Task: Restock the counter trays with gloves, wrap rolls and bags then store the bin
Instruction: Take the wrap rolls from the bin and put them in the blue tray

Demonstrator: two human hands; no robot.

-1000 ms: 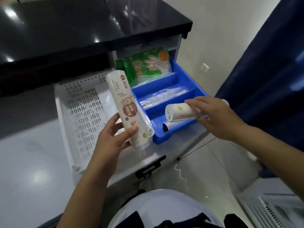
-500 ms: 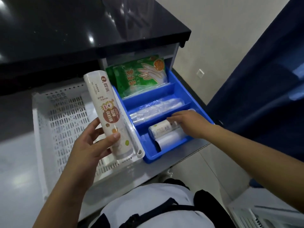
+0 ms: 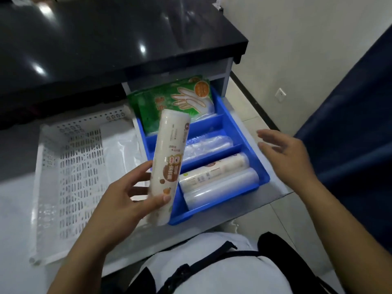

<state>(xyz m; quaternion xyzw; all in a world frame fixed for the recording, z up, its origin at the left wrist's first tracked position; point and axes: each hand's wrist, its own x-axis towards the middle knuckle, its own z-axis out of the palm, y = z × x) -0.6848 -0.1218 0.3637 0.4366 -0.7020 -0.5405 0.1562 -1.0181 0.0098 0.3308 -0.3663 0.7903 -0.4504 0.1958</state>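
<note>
My left hand (image 3: 129,200) grips a white wrap roll (image 3: 169,158) with brown print, held tilted over the left edge of the blue divided tray (image 3: 239,132). The tray's far compartment holds green glove packs (image 3: 176,102). Clear plastic bags (image 3: 205,145) lie in the middle compartment. In the near compartment rest a printed wrap roll (image 3: 214,170) and a clear roll (image 3: 220,189) side by side. My right hand (image 3: 284,153) hovers open just right of the tray, fingers spread, holding nothing.
A white perforated bin (image 3: 70,170) lies on the grey counter left of the tray, with a translucent bag (image 3: 121,149) inside. A black countertop (image 3: 106,43) overhangs the back. A dark blue curtain (image 3: 350,115) hangs to the right. Tiled floor lies below.
My right hand let go of the small printed roll in the near compartment and drew back to the right, open. My left hand tilted its roll toward the blue tray.
</note>
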